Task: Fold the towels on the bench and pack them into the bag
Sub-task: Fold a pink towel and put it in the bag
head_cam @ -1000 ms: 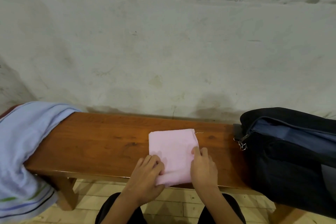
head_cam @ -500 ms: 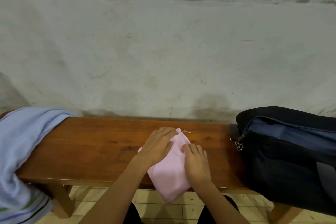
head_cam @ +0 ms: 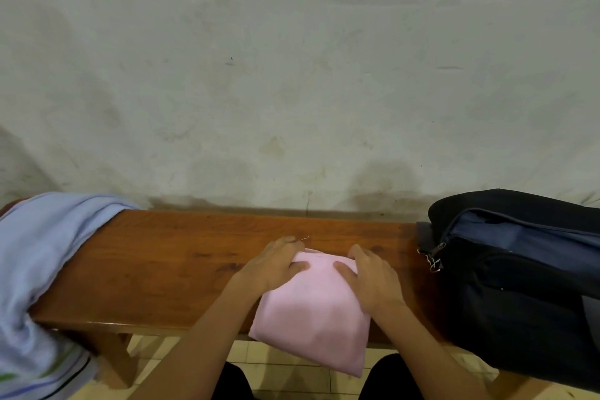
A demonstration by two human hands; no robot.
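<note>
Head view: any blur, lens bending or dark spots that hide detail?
Head view: the wall crack bows slightly, so mild wide-angle bending; the folded pink towel and both hands are a little soft; the dark navy fabric bag is underlit, its lower folds unreadable.

folded towel [head_cam: 311,312]: plain pale pink, no pattern
draped towel [head_cam: 35,263]: light blue; green and dark stripes on white at lower edge
bench [head_cam: 181,263]: reddish-brown wood, darker grain streaks and spots, glossy front edge
bag [head_cam: 526,279]: black body; navy blue panel along the top; grey patch at right edge; silver zip pulls
wall [head_cam: 292,91]: dingy grey-white, yellowish blotches, dark smudges near the base, thin dark crack line high up
floor [head_cam: 285,357]: pale yellow tiles, thin darker joints
trousers [head_cam: 233,383]: black
</note>
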